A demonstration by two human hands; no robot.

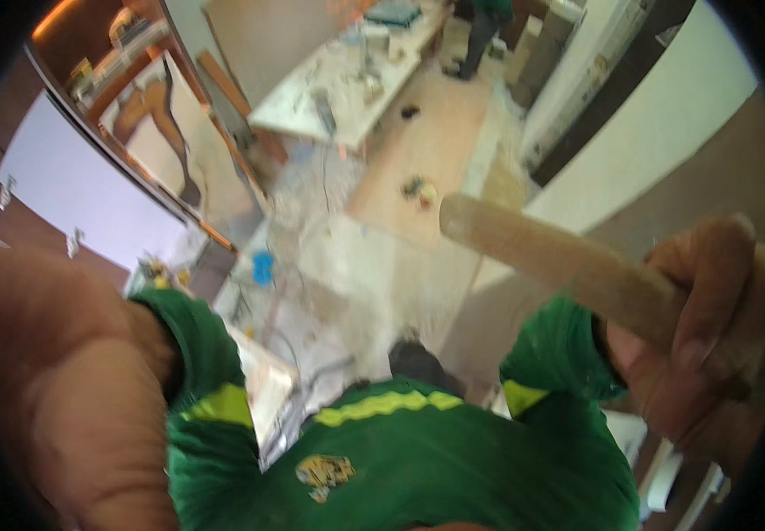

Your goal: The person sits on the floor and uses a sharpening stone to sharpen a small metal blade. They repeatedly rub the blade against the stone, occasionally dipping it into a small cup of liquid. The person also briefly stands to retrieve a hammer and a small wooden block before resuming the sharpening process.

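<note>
My right hand (710,327) is raised close to the camera on the right. Its fingers wrap round a pale wooden handle (560,263) with a rounded end, which points up and to the left over the floor. The handle's other end is lost behind my hand and the dark rim, so I cannot make out what tool it belongs to. Large and near at the left edge is my left hand (73,389); the palm side and wrist show. Its fingers run out of the picture, and whether it holds anything is hidden.
A long worktable (298,119) with scattered tools and containers stands ahead. Wooden board (413,159) covers part of the floor, with small items on it. A blue object (262,267) and cables lie nearer. Another person (480,40) stands at the back. White panels (90,186) flank the left.
</note>
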